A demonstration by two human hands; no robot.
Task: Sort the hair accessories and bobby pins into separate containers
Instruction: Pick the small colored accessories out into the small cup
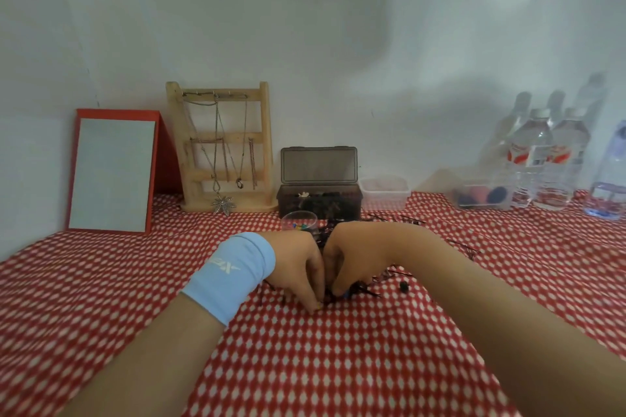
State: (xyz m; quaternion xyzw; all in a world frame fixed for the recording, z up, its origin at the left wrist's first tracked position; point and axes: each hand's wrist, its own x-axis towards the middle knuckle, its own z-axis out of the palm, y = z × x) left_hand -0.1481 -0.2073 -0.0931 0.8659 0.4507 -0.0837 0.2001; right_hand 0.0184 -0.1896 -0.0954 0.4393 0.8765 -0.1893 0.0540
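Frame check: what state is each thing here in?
Dark box: lid open, partly filled.
Clear cup: upright, coloured bits inside.
Clear tub: appears lidless.
Water bottles: upright, capped.
Mirror: standing, tilted back.
Jewellery stand: upright, necklaces hanging.
Left hand: pinching bobby pins.
Right hand: pinching bobby pins.

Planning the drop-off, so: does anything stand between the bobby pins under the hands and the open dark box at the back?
Yes: a clear cup stands just before the left half of the dark box, beyond the left hand. Right of it only loose bobby pins lie on the cloth.
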